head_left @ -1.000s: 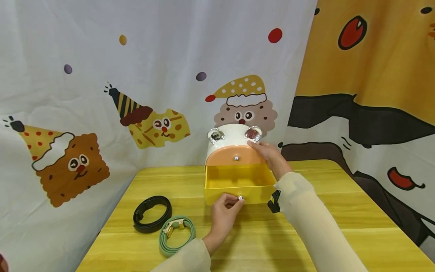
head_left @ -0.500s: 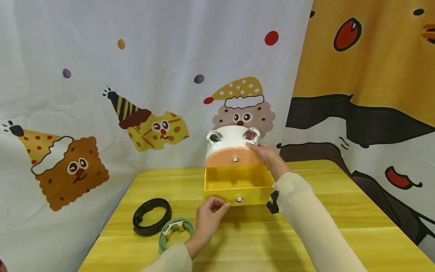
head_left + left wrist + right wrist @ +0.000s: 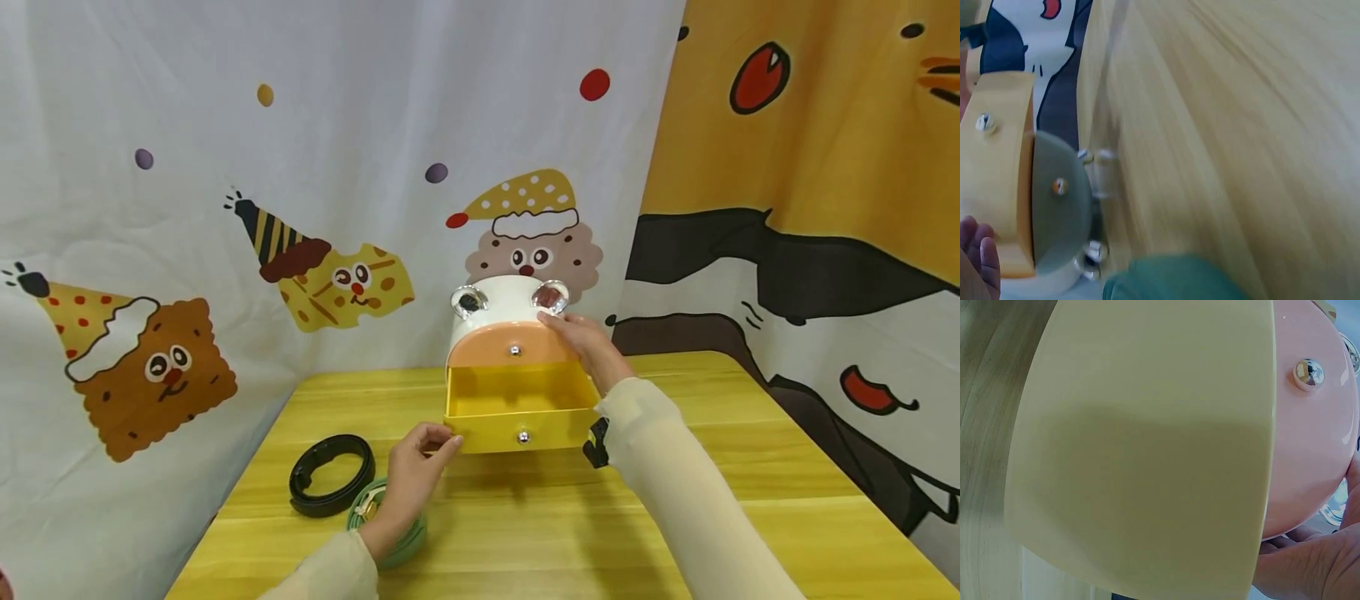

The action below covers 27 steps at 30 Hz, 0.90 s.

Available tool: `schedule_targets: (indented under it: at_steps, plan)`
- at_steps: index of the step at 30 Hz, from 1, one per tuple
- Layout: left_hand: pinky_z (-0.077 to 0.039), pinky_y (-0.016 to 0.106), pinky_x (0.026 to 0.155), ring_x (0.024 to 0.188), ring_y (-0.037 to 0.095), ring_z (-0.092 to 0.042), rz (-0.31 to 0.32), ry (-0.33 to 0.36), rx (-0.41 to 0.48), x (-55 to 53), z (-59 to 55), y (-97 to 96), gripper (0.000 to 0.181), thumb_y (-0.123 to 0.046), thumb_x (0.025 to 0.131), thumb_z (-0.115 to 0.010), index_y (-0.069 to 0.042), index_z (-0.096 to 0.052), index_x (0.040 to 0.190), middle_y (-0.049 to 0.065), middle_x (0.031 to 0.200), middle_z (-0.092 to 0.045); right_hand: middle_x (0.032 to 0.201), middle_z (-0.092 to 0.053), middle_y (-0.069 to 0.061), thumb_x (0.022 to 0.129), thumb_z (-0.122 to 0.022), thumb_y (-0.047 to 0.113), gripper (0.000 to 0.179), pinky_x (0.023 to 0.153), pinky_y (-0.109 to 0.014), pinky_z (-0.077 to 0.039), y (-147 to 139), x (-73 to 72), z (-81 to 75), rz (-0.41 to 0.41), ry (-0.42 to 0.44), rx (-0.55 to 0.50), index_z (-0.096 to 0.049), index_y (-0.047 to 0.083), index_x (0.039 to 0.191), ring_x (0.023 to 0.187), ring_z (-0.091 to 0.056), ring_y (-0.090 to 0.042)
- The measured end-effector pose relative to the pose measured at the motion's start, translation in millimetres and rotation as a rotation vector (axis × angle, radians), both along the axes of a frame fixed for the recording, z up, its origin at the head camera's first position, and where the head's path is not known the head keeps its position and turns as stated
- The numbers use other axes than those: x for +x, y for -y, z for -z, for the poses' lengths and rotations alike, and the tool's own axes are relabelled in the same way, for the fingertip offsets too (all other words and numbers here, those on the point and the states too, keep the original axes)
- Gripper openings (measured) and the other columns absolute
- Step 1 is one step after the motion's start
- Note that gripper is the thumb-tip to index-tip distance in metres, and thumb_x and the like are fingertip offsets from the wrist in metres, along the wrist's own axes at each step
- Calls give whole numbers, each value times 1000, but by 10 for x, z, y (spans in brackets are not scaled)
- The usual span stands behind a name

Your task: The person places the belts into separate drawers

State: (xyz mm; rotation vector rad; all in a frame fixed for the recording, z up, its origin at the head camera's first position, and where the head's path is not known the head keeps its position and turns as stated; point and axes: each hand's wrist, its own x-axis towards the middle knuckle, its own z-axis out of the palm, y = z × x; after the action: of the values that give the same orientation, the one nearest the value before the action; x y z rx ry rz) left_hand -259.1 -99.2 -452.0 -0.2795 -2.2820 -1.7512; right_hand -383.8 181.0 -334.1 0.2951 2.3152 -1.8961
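Observation:
A small two-drawer storage box (image 3: 506, 302), white on top with shiny round ears and a peach upper drawer (image 3: 487, 350), stands at the back of the table. Its yellow lower drawer (image 3: 487, 435) is pulled out, and no contents show inside. My right hand (image 3: 590, 346) holds the box's upper right side, thumb at the front; its fingers are partly hidden. At the yellow drawer's left front corner is my left hand (image 3: 416, 468), fingers loosely bent, holding nothing; whether it touches the corner is unclear. A coiled green belt (image 3: 405, 546) lies partly hidden under the left wrist.
A coiled black belt (image 3: 318, 504) lies on the wooden table (image 3: 540, 533), left of the green one. Behind the table hangs a white cloth (image 3: 360, 108) printed with cartoon figures. The table's right edge slants away beyond the right arm.
My left hand has let go of the yellow drawer's knob and moved left to the drawer's corner, over the green belt. The right hand stays on the box, and the drawer remains out.

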Motion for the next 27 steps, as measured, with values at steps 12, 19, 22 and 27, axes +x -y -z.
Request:
schedule_targets:
  at_steps: [12, 19, 22, 27]
  plan:
    - [-52, 28, 79, 94, 14, -65, -83, -36, -82, -93, -196, 405, 25, -31, 91, -74, -11, -69, 105, 0, 100, -71, 129, -59, -17, 94, -63, 53, 73, 102, -42, -46, -1, 6, 1, 4, -8, -6, -45, 8, 148, 110, -58, -29]
    - [-50, 38, 89, 104, 18, -62, -74, 24, -156, -170, -294, 682, 36, -35, 91, -73, -13, -66, 118, 4, 115, -67, 134, -56, -16, 94, -61, 55, 75, 107, -45, -41, -1, 12, -11, -8, 5, 17, -41, 10, 151, 118, -55, -32]
    - [-48, 44, 94, 110, 20, -61, -60, 50, -184, -221, -322, 805, 43, -39, 92, -72, -12, -63, 124, 6, 122, -65, 136, -54, -16, 94, -62, 55, 78, 108, -46, -40, 6, 26, -30, -10, 3, 12, -37, 10, 153, 119, -53, -32]
    - [-47, 46, 97, 116, 24, -58, -39, 70, -220, -276, -349, 1017, 50, -40, 93, -69, -9, -58, 131, 9, 130, -60, 134, -56, -15, 94, -61, 55, 77, 107, -44, -41, 5, 35, -39, -4, 4, 20, -39, 8, 151, 116, -55, -30]
